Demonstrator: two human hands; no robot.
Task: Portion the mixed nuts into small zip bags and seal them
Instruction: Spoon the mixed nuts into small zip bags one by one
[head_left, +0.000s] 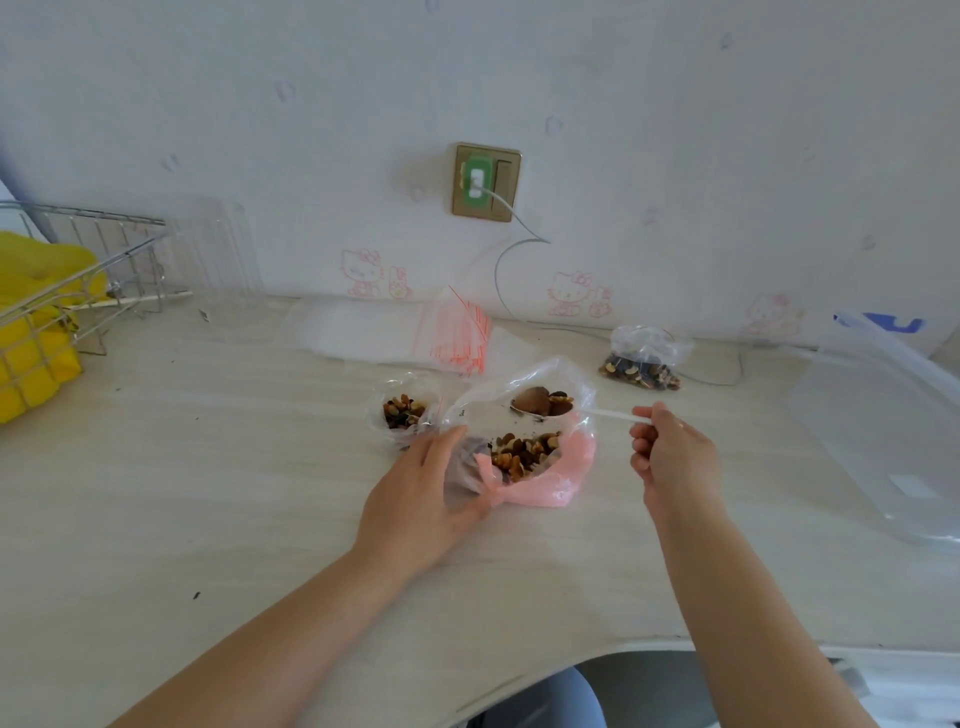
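1. Left hand (421, 493) cups the near-left side of the big clear-and-pink bag (540, 467), fingers curled against the plastic, gripping it and holding its mouth open.
2. Mixed nuts (524, 452) sit in a heap at the bottom of that bag, on the table (208, 467) centre.
3. Right hand (670, 452) is closed around the white handle of a spoon (608, 414); spoon bowl is inside the bag mouth, loaded with a few nuts, above the heap.
4. Small zip bag (402, 413), open and partly filled with nuts, stands just left of the big bag, touching it or nearly so, cannot tell which.
5. Second filled bag (644, 358) lies well apart, back right near the wall; whether sealed is unclear.
6. Stack of empty zip bags (457, 338) with red strips lies behind the big bag.
7. Wire basket (78, 291) with yellow contents far left; clear plastic lid (883, 415) far right.
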